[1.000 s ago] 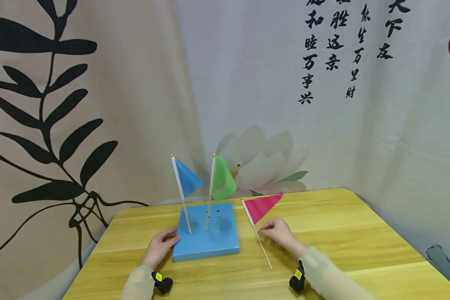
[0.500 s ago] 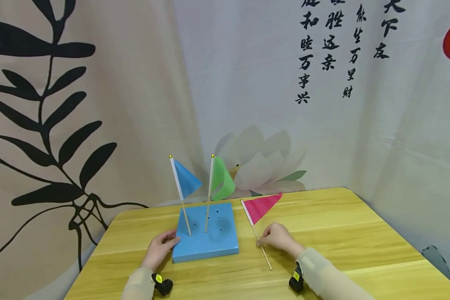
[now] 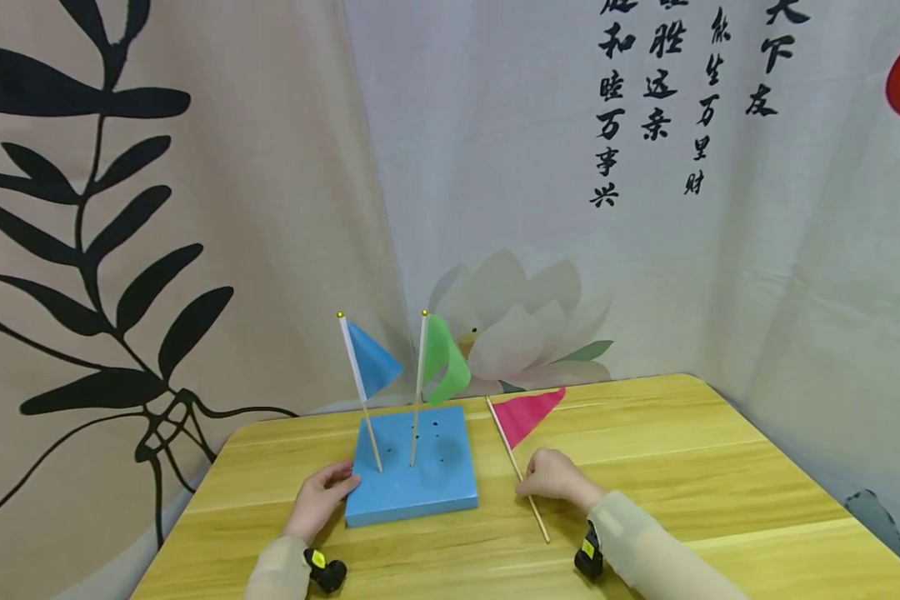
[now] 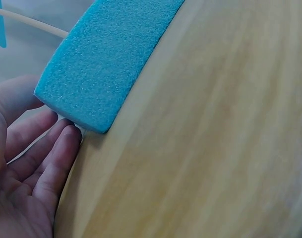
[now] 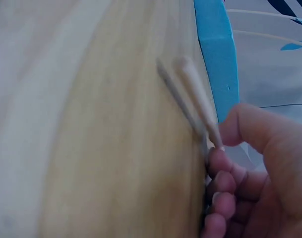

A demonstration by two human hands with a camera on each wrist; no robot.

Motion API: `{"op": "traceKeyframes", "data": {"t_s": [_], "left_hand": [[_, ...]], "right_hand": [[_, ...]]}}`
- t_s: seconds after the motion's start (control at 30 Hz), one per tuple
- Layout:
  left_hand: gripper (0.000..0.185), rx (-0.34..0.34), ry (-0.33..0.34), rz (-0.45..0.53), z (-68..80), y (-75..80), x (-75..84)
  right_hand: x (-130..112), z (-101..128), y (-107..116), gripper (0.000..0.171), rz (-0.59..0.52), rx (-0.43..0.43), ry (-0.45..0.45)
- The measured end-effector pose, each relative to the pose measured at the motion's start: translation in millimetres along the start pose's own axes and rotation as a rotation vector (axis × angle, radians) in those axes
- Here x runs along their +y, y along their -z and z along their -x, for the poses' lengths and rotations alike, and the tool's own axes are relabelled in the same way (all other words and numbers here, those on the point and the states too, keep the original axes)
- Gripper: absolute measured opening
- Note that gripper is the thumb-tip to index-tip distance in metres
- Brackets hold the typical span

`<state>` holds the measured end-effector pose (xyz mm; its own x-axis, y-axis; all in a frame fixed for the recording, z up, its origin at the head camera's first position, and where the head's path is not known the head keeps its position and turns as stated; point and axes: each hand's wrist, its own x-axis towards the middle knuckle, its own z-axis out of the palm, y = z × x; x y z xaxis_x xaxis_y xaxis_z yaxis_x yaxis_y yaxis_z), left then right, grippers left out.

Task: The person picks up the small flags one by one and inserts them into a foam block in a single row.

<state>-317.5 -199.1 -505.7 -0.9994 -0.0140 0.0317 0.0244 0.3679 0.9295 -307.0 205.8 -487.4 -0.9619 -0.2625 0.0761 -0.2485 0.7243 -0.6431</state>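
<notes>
Block [image 3: 427, 487]: blue flag [image 3: 372, 360], green flag [image 3: 439, 337] standing | left hand [image 3: 321, 497]: relaxed, touching block | right hand [image 3: 558, 477]: pinching pink flag [image 3: 525, 415] | curtain [image 3: 487, 150] behind

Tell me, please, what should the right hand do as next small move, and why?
Probably raise the pink flag toward a free hole in the blue block: the right hand pinches its stick, apart from the block, while the left hand touches the block, where the blue flag and green flag stand.

3 flags [image 3: 371, 360] [image 3: 446, 350] [image 3: 523, 417], 1 blue blk [image 3: 435, 483], 2 wrist cams [image 3: 329, 573] [image 3: 588, 560], 1 tbl [image 3: 675, 450]
</notes>
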Motion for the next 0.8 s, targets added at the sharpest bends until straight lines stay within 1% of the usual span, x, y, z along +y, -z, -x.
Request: {"op": "traceKeyframes", "data": {"t_s": [0.1,0.23,0.33,0.43,0.63,0.73,0.8], "left_hand": [[0.047,0.003,0.003,0.000,0.1,-0.6,-0.8],[0.046,0.008,0.005,0.001,0.5,-0.5,-1.6],[0.047,0.009,0.002,-0.002,0.8,0.0,-1.5],[0.047,0.004,0.001,-0.001,0.8,0.5,-1.3],[0.048,-0.003,0.017,0.017,1.6,2.4,-0.2],[0.048,-0.001,0.015,0.017,2.5,3.2,1.1],[0.048,0.000,-0.001,0.004,2.6,3.3,1.6]], "right_hand": [[0.3,0.8,0.0,0.044,-0.004,0.019,-0.007],[2.2,1.8,2.6,0.037,-0.093,0.045,-0.046],[4.3,2.4,6.4,0.027,-0.222,0.037,-0.098],[7.1,3.8,10.7,0.023,-0.355,0.003,-0.140],[11.1,9.5,16.1,0.024,-0.613,-0.091,-0.223],[11.8,12.1,16.4,0.024,-0.709,-0.118,-0.252],[12.2,13.7,15.9,0.024,-0.755,-0.125,-0.273]]}}
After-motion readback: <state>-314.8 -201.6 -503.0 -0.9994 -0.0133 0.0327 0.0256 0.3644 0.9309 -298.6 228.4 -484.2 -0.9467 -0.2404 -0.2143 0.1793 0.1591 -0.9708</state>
